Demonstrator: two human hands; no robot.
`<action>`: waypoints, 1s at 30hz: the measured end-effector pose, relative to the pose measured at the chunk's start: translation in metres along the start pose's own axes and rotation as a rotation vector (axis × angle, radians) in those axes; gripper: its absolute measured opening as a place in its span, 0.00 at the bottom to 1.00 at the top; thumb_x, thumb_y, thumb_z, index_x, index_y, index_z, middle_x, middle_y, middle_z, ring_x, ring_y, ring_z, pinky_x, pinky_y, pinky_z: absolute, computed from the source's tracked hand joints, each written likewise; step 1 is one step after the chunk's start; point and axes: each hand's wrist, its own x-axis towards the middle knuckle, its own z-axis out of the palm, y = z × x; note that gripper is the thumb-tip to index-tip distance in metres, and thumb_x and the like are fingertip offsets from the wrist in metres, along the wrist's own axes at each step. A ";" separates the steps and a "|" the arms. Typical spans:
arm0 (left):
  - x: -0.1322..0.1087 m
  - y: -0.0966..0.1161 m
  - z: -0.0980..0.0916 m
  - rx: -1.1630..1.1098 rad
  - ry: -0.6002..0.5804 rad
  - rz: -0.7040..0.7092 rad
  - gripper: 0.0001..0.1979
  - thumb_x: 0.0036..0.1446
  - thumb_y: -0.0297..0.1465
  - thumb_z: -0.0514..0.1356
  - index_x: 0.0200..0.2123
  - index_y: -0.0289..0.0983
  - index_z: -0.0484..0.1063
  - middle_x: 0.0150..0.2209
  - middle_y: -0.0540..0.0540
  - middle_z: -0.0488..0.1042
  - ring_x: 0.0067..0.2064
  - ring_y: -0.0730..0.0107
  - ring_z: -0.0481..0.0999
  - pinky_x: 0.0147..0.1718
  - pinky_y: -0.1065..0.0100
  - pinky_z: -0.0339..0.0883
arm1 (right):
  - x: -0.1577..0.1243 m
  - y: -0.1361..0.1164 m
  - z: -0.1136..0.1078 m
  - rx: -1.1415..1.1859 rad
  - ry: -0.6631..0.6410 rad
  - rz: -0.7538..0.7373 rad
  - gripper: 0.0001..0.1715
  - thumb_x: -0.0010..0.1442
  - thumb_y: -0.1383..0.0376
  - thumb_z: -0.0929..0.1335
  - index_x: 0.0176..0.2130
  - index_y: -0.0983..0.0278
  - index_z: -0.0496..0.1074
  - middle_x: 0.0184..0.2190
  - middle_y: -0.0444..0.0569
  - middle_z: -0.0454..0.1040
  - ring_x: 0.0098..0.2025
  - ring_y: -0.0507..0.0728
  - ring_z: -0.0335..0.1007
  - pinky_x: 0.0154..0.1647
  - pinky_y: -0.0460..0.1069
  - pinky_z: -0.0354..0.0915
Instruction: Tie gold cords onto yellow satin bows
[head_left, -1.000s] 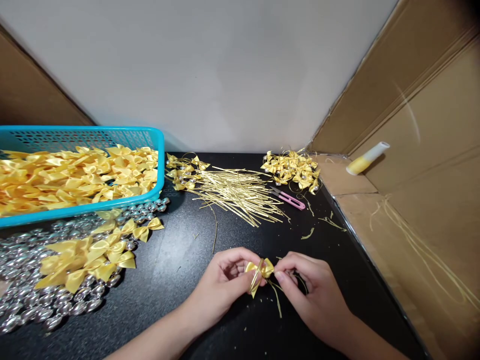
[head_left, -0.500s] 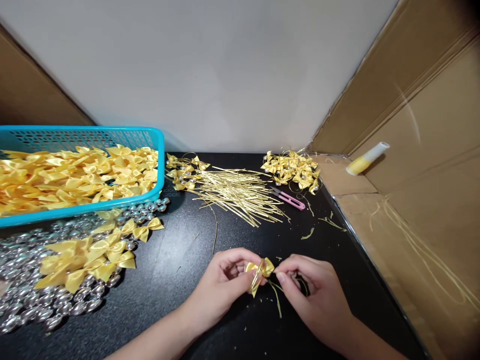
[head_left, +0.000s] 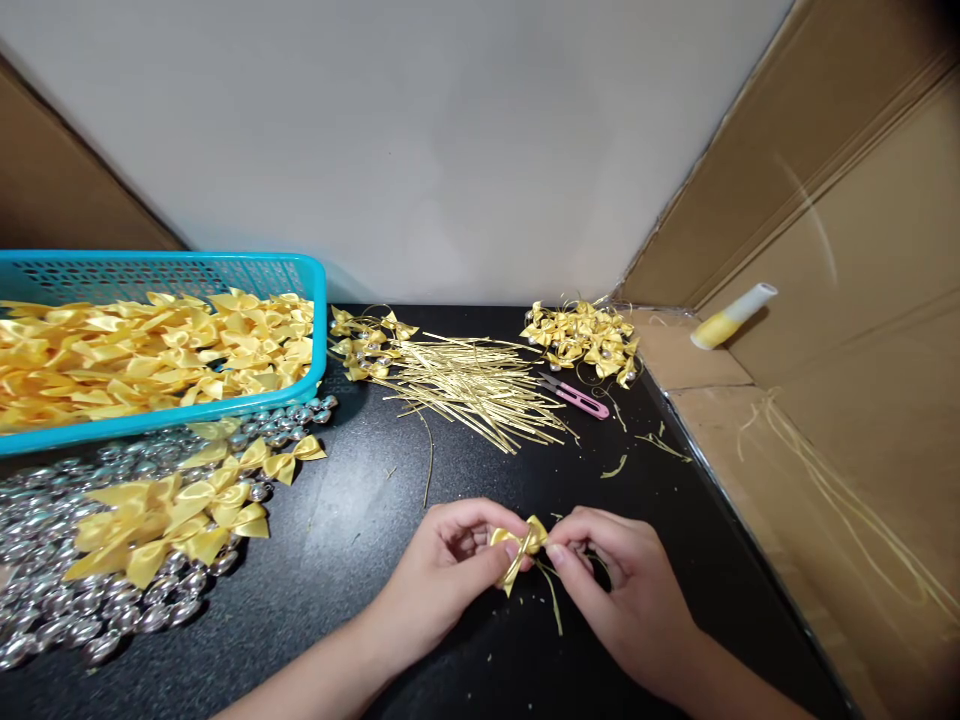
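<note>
Low over the black table (head_left: 375,520), both my hands pinch one small yellow satin bow (head_left: 525,540). My left hand (head_left: 450,570) holds its left side with thumb and fingers closed. My right hand (head_left: 622,590) pinches its right side, where a thin gold wire tie (head_left: 553,600) trails down from the bow's middle. A heap of gold wire ties (head_left: 472,385) lies farther back at the centre of the table.
A turquoise basket (head_left: 319,330) full of yellow bows stands at the left. Silver beads (head_left: 45,590) and loose bows (head_left: 172,510) lie in front of it. Finished bows (head_left: 585,340), pink snips (head_left: 581,398) and a glue tube (head_left: 731,316) lie at the back right by the cardboard wall.
My hands have stayed in place; the fingers shifted slightly on the bow, which tilted a little between them.
</note>
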 end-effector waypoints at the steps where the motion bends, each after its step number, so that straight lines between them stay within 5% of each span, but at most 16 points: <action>1: 0.000 0.000 0.000 0.001 0.002 0.000 0.13 0.46 0.39 0.70 0.29 0.35 0.79 0.25 0.48 0.79 0.27 0.75 0.73 0.28 0.74 0.63 | 0.000 0.000 0.001 0.008 0.000 0.006 0.10 0.60 0.69 0.64 0.27 0.64 0.71 0.21 0.44 0.71 0.23 0.51 0.65 0.25 0.45 0.60; 16: 0.000 -0.005 -0.003 -0.010 0.012 0.042 0.14 0.49 0.35 0.69 0.40 0.37 0.76 0.26 0.50 0.76 0.30 0.74 0.74 0.30 0.75 0.63 | 0.005 -0.002 0.007 0.508 -0.088 0.395 0.14 0.57 0.57 0.67 0.28 0.65 0.67 0.21 0.41 0.63 0.23 0.49 0.58 0.25 0.44 0.59; 25: 0.001 -0.004 -0.001 -0.018 -0.024 0.061 0.11 0.50 0.35 0.69 0.29 0.34 0.72 0.26 0.48 0.77 0.25 0.78 0.69 0.25 0.75 0.59 | 0.004 -0.003 0.009 0.444 -0.044 0.376 0.13 0.57 0.58 0.67 0.27 0.65 0.67 0.21 0.43 0.65 0.24 0.50 0.60 0.24 0.44 0.60; 30: 0.000 -0.004 -0.001 -0.027 -0.045 0.051 0.12 0.51 0.34 0.68 0.28 0.34 0.70 0.25 0.48 0.77 0.25 0.79 0.69 0.25 0.76 0.57 | 0.000 0.000 0.005 0.242 -0.014 0.228 0.11 0.60 0.63 0.64 0.28 0.65 0.70 0.24 0.47 0.70 0.27 0.53 0.66 0.28 0.47 0.63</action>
